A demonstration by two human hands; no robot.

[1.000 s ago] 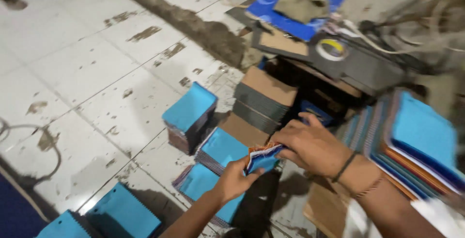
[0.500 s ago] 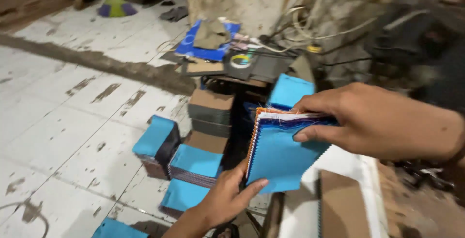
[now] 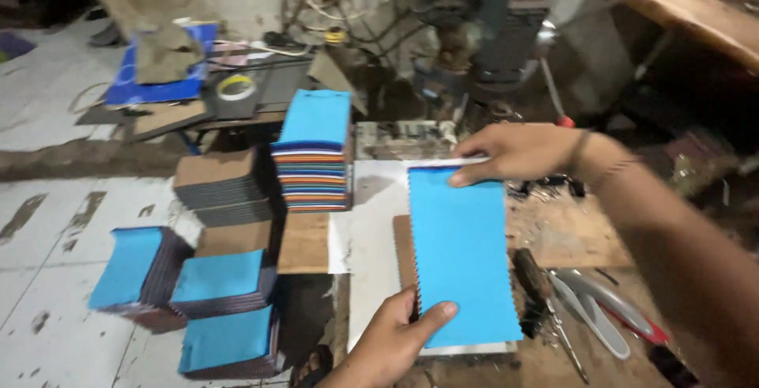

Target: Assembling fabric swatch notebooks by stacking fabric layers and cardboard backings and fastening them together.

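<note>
A flat blue notebook cover (image 3: 462, 254) with a serrated edge lies lengthwise over a brown board and white sheet (image 3: 371, 230) on a wooden workbench. My left hand (image 3: 395, 340) grips its near end, thumb on top. My right hand (image 3: 518, 151) pinches its far end, with a bracelet on the wrist. A tall stack of colourful notebooks topped with a blue cover (image 3: 312, 155) stands just left of the sheet.
Several low stacks of blue-covered booklets (image 3: 217, 305) sit on the white tiled floor at left. Brown cardboard stacks (image 3: 221, 186) stand behind them. Scissors and hand tools (image 3: 585, 309) lie right of the cover. A tape roll (image 3: 237, 88) and cables clutter the back.
The view swung from the floor stacks to the workbench. The blue cover, first lifted from near the floor stacks, now lies flat on the bench between both hands.
</note>
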